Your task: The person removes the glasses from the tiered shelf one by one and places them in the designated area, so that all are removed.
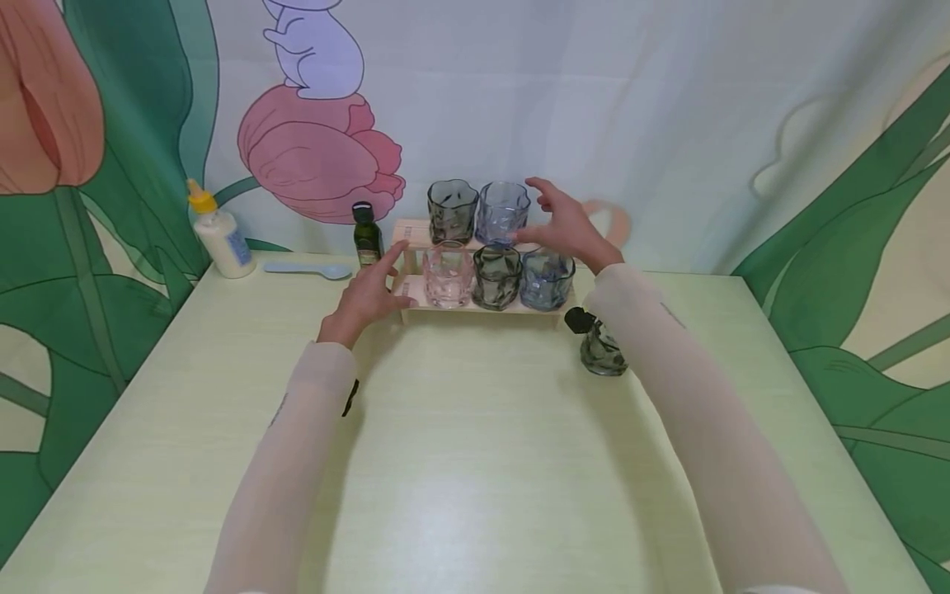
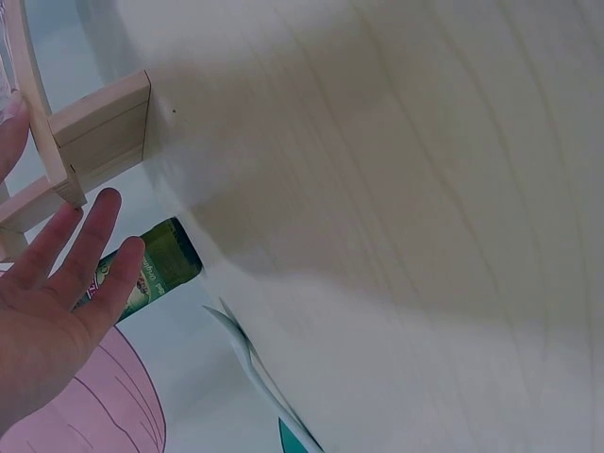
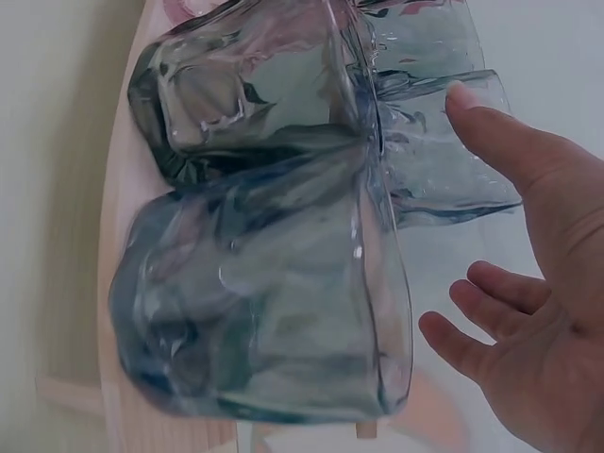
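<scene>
A two-tier wooden rack point(image 1: 411, 233) stands at the back of the table. On its upper tier are a grey glass point(image 1: 453, 212) and a pale blue glass point(image 1: 502, 216). The lower tier bears a pink glass point(image 1: 448, 276), a dark grey glass point(image 1: 497, 279) and a blue glass point(image 1: 547, 280). My left hand point(image 1: 364, 301) is at the rack's left end, fingers extended and thumb apart; contact is unclear. Beside the upper pale blue glass, my right hand point(image 1: 567, 227) has its thumb and fingers spread. Its thumb overlaps that glass in the right wrist view; whether it touches, I cannot tell.
A green bottle point(image 1: 367, 235) with a black cap stands left of the rack. Farther left lie a light blue plastic utensil point(image 1: 308, 270) and an upright white glue bottle point(image 1: 224, 239). A dark glass vessel point(image 1: 603, 361) with a black top is partly hidden by my right sleeve.
</scene>
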{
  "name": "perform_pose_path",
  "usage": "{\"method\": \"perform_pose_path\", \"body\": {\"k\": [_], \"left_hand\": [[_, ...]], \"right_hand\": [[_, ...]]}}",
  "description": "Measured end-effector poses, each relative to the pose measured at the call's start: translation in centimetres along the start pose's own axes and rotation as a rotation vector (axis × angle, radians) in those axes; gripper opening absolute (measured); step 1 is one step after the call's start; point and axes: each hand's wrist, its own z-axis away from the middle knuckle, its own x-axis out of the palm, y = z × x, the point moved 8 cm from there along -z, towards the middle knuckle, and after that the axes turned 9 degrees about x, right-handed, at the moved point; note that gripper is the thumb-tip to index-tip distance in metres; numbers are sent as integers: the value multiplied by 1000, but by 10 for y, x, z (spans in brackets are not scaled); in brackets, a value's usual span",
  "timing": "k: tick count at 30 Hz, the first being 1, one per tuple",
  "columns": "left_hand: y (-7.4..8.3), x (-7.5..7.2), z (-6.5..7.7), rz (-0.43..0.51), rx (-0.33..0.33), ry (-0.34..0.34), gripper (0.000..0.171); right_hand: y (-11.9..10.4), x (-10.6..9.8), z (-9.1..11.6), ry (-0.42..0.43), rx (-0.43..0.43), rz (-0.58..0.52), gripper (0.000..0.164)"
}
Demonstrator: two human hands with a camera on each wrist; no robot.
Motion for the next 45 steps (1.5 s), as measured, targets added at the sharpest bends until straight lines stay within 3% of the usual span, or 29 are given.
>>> {"method": "perform_pose_path", "body": {"k": [12, 24, 45], "left_hand": [[0, 0, 0, 5, 11, 7, 99], [-2, -1, 1, 4, 11, 14, 99], [-2, -1, 0, 25, 0, 19, 99]], "right_hand": [[-13, 13, -15, -22, -30, 52, 94], [-25, 22, -28, -32, -5, 49, 95], [-26, 26, -35, -53, -14, 47, 93]]}}
